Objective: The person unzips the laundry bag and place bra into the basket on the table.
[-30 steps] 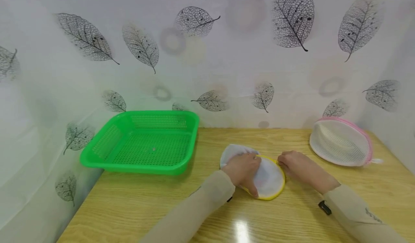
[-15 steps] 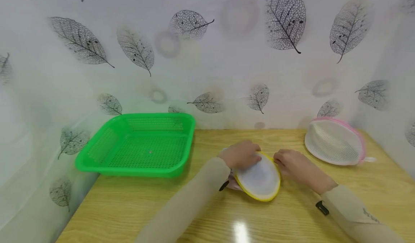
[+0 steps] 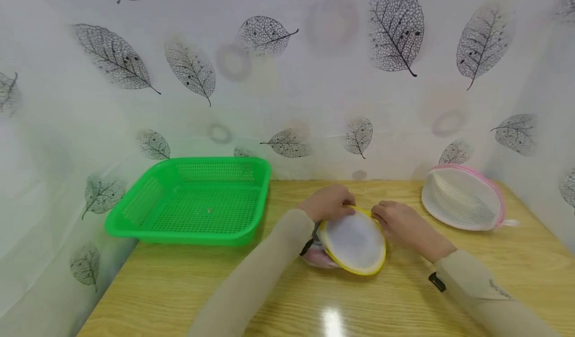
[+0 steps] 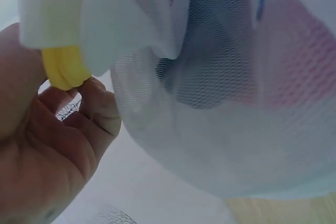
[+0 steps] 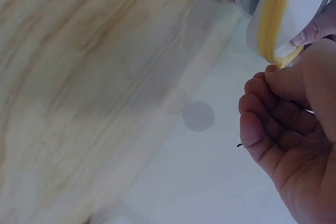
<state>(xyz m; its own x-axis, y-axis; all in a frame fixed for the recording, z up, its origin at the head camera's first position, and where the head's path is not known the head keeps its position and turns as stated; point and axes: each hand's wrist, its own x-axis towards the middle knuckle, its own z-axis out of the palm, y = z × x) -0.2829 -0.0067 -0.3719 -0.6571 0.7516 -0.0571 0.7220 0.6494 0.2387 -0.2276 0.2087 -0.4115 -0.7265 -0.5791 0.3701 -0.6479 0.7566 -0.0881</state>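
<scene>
A white mesh laundry bag (image 3: 355, 242) with a yellow zip edge is held tilted over the wooden table. My left hand (image 3: 329, 202) pinches its yellow edge at the top; in the left wrist view the curled fingers (image 4: 100, 108) meet that yellow band. Dark grey (image 4: 210, 45) and pink (image 4: 299, 51) patches show through the mesh. Just right of it, my right hand (image 3: 400, 222) pinches the zip end between thumb and forefinger, as the right wrist view shows at the yellow zip (image 5: 275, 19). Whether a zip pull is in those fingers is hidden.
A green plastic basket (image 3: 251, 237) stands at the back left of the table (image 3: 386, 307). Toward the back right lies another white mesh laundry bag (image 3: 462, 202) with pink trim. A leaf-printed curtain (image 3: 323, 87) hangs behind.
My left hand has shifted from lying across the bag to its upper yellow edge, and the bag has tilted up, baring its pinkish underside. My right hand has moved slightly left and up.
</scene>
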